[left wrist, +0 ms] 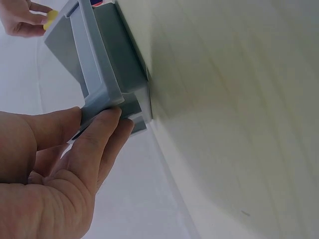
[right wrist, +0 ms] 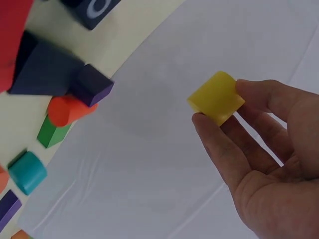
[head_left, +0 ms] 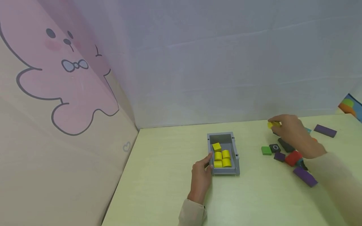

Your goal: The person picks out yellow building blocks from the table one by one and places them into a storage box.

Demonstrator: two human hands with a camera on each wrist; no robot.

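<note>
In the head view a grey box (head_left: 237,171) stands on the table, with several yellow blocks (head_left: 218,156) inside; some have curved tops. My left hand (head_left: 201,179) holds the box by its left side, thumb and fingers on the rim (left wrist: 94,59) in the left wrist view. Up at the right, my right hand (head_left: 295,133) pinches a yellow block (right wrist: 218,98) with a rounded side between thumb and fingertips. That block is held off the table, over the far part of a scatter of loose blocks.
Loose blocks lie right of the box: a green one (head_left: 266,150), a red one (head_left: 293,158), purple ones (head_left: 305,176) and dark ones. The right wrist view adds a teal cylinder (right wrist: 28,172) and an orange cylinder (right wrist: 67,110). A pale cloth wall (head_left: 226,78) rises behind the table.
</note>
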